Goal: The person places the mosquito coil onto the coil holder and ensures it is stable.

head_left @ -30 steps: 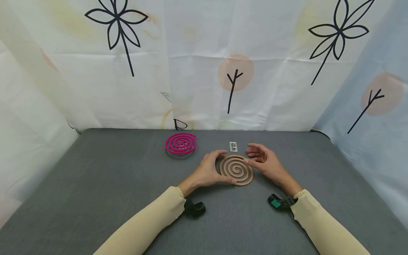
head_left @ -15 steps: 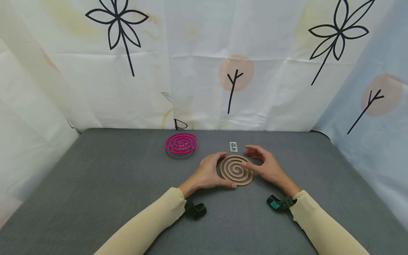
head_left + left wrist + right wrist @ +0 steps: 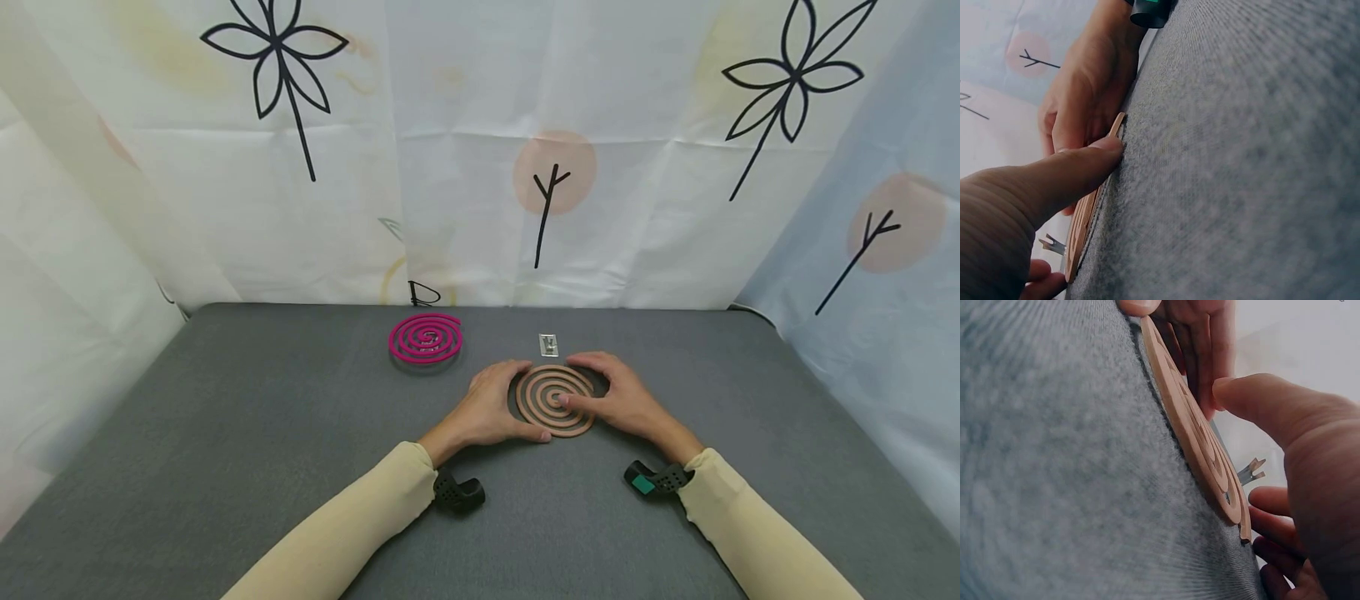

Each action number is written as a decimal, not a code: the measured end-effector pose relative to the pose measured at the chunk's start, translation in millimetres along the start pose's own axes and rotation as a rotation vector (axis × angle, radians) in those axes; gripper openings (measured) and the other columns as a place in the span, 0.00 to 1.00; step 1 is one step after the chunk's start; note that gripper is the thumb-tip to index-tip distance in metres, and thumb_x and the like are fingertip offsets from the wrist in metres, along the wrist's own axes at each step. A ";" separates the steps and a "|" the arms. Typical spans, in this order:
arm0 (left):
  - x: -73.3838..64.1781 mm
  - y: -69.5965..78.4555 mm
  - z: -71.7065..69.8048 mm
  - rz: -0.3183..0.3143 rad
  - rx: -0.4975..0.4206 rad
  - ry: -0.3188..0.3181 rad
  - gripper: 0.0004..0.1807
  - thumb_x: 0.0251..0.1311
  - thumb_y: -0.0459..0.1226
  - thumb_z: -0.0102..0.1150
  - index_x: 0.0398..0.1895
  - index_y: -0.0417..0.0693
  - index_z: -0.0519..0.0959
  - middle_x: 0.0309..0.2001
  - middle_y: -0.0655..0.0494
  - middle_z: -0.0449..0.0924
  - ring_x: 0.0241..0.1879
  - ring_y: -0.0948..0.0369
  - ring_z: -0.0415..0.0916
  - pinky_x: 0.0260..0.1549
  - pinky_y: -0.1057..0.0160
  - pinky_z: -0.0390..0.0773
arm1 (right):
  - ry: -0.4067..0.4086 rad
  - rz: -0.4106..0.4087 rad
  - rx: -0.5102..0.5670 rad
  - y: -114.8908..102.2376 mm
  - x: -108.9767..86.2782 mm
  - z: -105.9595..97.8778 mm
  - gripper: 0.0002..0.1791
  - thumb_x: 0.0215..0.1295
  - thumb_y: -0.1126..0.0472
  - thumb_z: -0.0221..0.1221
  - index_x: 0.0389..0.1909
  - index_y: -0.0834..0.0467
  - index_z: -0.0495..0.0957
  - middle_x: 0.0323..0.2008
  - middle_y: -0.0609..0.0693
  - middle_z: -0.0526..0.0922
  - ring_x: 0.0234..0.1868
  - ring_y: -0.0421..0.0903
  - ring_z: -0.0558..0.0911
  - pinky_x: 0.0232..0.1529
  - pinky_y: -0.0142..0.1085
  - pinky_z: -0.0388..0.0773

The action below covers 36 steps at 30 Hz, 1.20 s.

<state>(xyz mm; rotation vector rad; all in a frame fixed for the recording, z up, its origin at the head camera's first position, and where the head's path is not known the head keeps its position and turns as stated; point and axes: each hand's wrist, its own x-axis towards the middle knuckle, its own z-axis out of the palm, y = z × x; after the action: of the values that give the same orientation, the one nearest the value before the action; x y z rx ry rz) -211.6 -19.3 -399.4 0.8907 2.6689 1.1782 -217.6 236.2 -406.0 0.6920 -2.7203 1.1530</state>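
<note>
Left hand [image 3: 1032,190] at tan coil [image 3: 1080,231] (right hand [image 3: 1088,87] beyond).

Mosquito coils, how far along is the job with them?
Looks done: the pink coil, apparently raised above the table, with metal at its center. In hand: the tan coil, the left hand gripping its rim, the right hand over its other side. Apparently left: fitting it on the bare metal stand behind.

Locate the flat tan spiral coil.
In the head view, the flat tan spiral coil lies right of centre on the grey table, between the left hand and right hand, just nearer the camera than the small silver metal stand.
</note>
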 end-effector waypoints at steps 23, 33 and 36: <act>2.0 -0.4 -0.6 -0.007 0.057 -0.027 0.51 0.48 0.54 0.79 0.72 0.38 0.68 0.73 0.44 0.64 0.75 0.46 0.54 0.73 0.40 0.51 | -0.011 0.019 0.006 -3.1 0.5 0.0 0.29 0.61 0.54 0.72 0.61 0.61 0.79 0.63 0.61 0.75 0.66 0.62 0.70 0.63 0.61 0.66; 0.7 -0.4 -0.2 -0.019 0.033 -0.017 0.53 0.47 0.53 0.80 0.74 0.41 0.66 0.74 0.43 0.63 0.76 0.45 0.52 0.73 0.40 0.50 | 0.006 0.046 0.101 -1.9 -1.5 -0.6 0.26 0.66 0.57 0.68 0.63 0.60 0.78 0.55 0.55 0.82 0.53 0.52 0.79 0.54 0.48 0.75; 1.0 0.2 0.0 -0.037 0.030 -0.021 0.53 0.47 0.52 0.80 0.74 0.43 0.65 0.74 0.44 0.62 0.76 0.46 0.51 0.74 0.41 0.48 | 0.008 0.052 0.137 -2.3 -1.4 -1.2 0.25 0.67 0.58 0.68 0.63 0.59 0.78 0.52 0.54 0.83 0.49 0.50 0.80 0.49 0.41 0.77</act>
<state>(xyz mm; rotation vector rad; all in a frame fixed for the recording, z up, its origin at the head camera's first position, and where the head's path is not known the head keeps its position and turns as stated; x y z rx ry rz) -212.3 -18.7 -399.1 0.8490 2.6812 1.1183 -215.4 236.1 -404.0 0.6345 -2.6871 1.3611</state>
